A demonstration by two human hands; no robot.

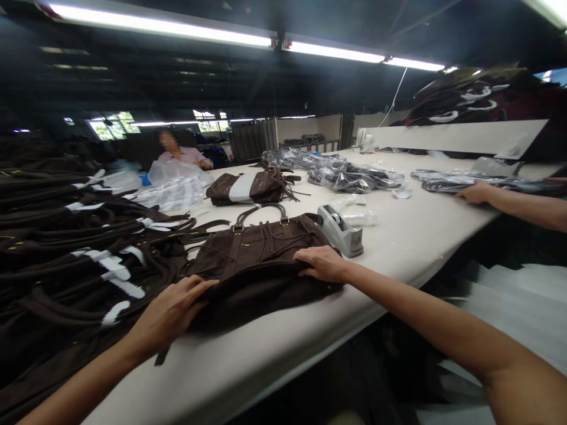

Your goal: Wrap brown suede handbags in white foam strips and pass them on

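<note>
I see L hand (181, 304) & R hand (322, 264) both gripping edge of brn bag (261, 262), lying on wht tabletop (398, 236) btwn bag pile (66, 236) & tape dispenser (349, 237); tube lts (163, 25) lit o/head.

The one view looks out from the head of the person at work, facing forward and down across a long table covered in pale cream cloth (411, 236), with the bare left hand (177, 304) and bare right hand (323, 264) reaching in from the lower corners. It stands close above a dark brown fabric handbag with brass-coloured fittings (261, 265), near mid-frame. The wide outlook spans from a heap of dark brown bags (48, 242) at left to a co-worker's hand (476, 193) at right, and up to long white tube lights (163, 25) overhead.
</note>
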